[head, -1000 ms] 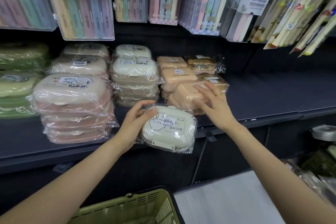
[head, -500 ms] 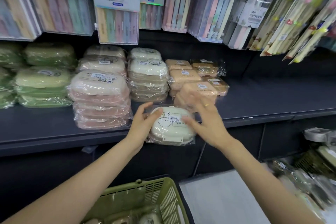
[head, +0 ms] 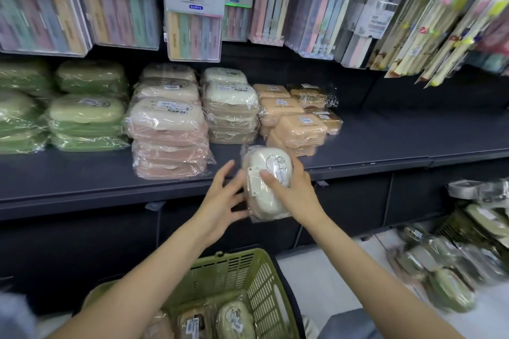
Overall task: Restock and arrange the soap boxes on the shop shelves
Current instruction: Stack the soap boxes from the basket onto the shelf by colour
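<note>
My right hand [head: 296, 194] grips a cream soap box [head: 265, 181] wrapped in clear plastic, turned on end just in front of the dark shelf's front edge [head: 110, 190]. Just left of the box, my left hand [head: 221, 201] has its fingers spread; contact with the box is unclear. On the shelf stand stacks of wrapped soap boxes: green [head: 85, 118], pink with cream lids [head: 169, 140], beige [head: 231, 110] and orange [head: 298, 129].
A green plastic basket [head: 256, 278] with more wrapped soap boxes sits below my arms. Toothbrush packs [head: 192, 8] hang above the shelf. More wrapped goods [head: 454, 270] lie on the floor at right. The shelf's right part [head: 413, 135] is bare.
The cream box came off the shelf edge and was turned on end. My right hand took hold of it, and my left hand let go and opened beside it.
</note>
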